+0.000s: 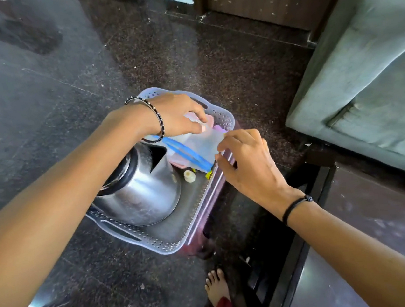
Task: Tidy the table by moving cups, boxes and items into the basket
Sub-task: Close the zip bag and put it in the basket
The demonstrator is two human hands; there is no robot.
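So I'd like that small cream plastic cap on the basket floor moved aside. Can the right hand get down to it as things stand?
Probably yes. The small cream plastic cap lies uncovered between the steel kettle and the clear blue-rimmed container, close to the right hand. That hand would first have to release the container.

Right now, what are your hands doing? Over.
Both hands, left and right, grip the clear box. Box over the basket. Kettle crowds the near side.

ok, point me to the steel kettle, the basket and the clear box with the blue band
steel kettle [140, 195]: head view, on its shiny side wall.
basket [156, 242]: head view, on its perforated near rim.
clear box [203, 144]: head view, on its translucent lid.
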